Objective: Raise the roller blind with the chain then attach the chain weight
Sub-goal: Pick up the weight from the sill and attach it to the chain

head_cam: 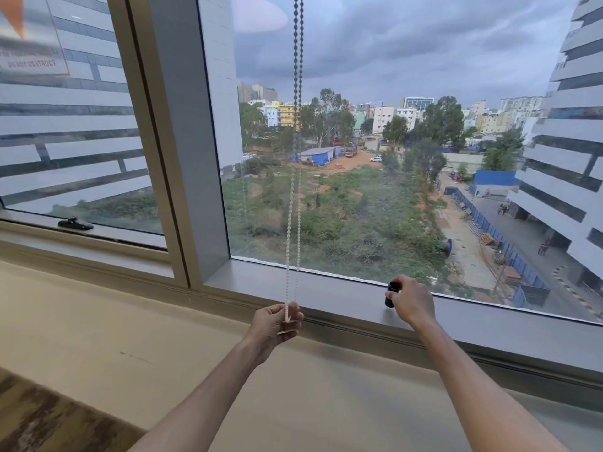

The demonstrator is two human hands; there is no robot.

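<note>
The left hand (277, 322) pinches the bottom of the white beaded plastic chain loop (292, 223), its two strands hanging taut and close together down from the top of the frame. The right hand (411, 300) is closed around the small dark cylindrical chain weight (391, 294), which stands on the smooth grey metal window sill (326, 298), well apart from the chain. No blind fabric shows over the glass, so the blind is probably raised already and fitting the weight is what remains.

The beads are small, rounded and slick; a loose pinch could let the loop slip free and swing towards the pane. The weight looks hard and smooth, so it could roll along the sill if let go. If the loop twists, the beads might seat badly in the weight.
</note>
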